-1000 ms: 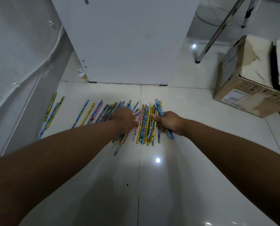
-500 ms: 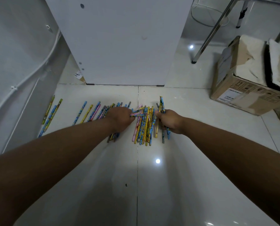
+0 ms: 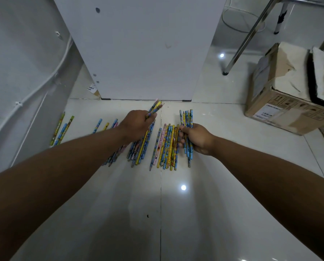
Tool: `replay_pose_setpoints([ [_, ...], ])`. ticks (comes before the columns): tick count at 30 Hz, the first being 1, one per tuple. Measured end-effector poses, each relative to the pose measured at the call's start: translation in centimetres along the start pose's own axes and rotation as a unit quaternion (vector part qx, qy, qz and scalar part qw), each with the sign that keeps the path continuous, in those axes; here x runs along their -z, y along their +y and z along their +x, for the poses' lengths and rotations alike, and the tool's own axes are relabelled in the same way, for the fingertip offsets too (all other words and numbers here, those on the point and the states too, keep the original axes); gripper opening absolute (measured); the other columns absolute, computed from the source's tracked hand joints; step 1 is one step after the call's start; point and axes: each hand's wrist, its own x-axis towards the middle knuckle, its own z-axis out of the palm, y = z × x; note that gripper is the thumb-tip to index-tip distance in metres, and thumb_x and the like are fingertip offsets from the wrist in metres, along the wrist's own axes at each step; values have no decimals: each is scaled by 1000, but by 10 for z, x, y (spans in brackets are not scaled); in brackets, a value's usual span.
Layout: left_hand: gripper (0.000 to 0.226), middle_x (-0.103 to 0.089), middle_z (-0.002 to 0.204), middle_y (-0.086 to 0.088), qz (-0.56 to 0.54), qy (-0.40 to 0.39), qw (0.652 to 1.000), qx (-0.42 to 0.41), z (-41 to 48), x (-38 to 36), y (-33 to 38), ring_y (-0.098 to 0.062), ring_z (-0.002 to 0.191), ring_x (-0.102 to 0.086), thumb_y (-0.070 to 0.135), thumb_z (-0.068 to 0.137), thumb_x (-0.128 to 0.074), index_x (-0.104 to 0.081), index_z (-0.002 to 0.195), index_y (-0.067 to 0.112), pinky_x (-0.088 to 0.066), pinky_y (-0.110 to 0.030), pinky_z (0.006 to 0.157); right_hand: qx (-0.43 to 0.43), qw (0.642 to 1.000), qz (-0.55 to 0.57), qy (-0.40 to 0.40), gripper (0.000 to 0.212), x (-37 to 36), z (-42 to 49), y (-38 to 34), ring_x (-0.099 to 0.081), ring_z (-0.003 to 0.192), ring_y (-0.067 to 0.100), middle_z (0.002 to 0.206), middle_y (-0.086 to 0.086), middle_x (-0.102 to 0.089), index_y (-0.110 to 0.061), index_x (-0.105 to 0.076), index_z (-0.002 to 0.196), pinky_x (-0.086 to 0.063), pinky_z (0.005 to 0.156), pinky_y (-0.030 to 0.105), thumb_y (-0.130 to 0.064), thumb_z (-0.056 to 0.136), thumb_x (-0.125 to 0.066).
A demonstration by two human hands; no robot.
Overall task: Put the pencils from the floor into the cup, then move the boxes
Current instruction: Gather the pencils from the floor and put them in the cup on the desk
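Many colourful pencils (image 3: 166, 146) lie side by side on the white tiled floor in front of me. My left hand (image 3: 136, 123) is closed around a small bunch of pencils (image 3: 154, 108) whose tips point up and away. My right hand (image 3: 196, 138) grips another bunch of mostly blue pencils (image 3: 187, 117), held upright against the row. A few more pencils (image 3: 61, 129) lie apart at the far left near the wall. A torn cardboard box (image 3: 289, 87) stands at the right. No cup is in view.
A white cabinet panel (image 3: 138, 48) stands straight ahead, right behind the pencils. A grey wall with a white cable (image 3: 44, 80) runs along the left. Metal chair legs (image 3: 246, 40) stand at the upper right by the box.
My left hand has lifted a few pencils off the floor, their tips now raised. My right hand has gathered its bunch more upright. The row between my hands has thinned.
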Motion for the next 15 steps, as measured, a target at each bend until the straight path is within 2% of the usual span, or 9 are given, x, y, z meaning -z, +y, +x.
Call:
replay_pose_setpoints([
  [3, 57, -69, 58, -5, -107, 5, 994, 31, -1, 3, 6, -17, 52, -67, 49, 109, -42, -61, 76, 5, -50, -29, 58, -2, 1000, -11, 28, 22, -2, -1, -2, -30, 42, 10, 57, -3, -39, -12, -53, 98, -29, 39, 23, -24, 115, -43],
  [6, 47, -60, 57, 0, -236, -23, 970, 57, 2, 7, 12, -18, 47, -58, 48, 107, -48, -55, 85, 8, -50, -29, 46, 7, 998, -48, 50, 32, -5, -3, -3, -28, 41, 11, 49, -6, -37, -13, -56, 97, -26, 36, 23, -42, 110, -51],
  [8, 38, -51, 64, 1, -347, -43, 932, 91, 6, 6, 13, -15, 48, -48, 47, 106, -52, -51, 89, 12, -48, -31, 47, 4, 998, -35, 54, 42, -7, -3, -3, -26, 42, 13, 51, -4, -35, -17, -51, 86, -24, 37, 23, -54, 106, -54],
  [11, 40, -38, 60, 4, -414, -42, 894, 167, 1, 8, 18, -11, 45, -32, 49, 105, -52, -46, 78, 20, -32, -24, 43, -12, 999, 19, 46, 53, -13, -6, -5, -21, 45, 14, 57, -2, -27, -27, -37, 67, -19, 39, 23, -62, 101, -57],
  [15, 51, -24, 53, 5, -486, -48, 827, 279, -33, 17, 30, -12, 40, -15, 41, 104, -57, -35, 59, 29, -15, -19, 43, -48, 996, 73, 20, 57, -35, -35, -9, -18, 45, 14, 60, -2, -22, -30, -30, 64, -16, 40, 24, -64, 100, -58],
])
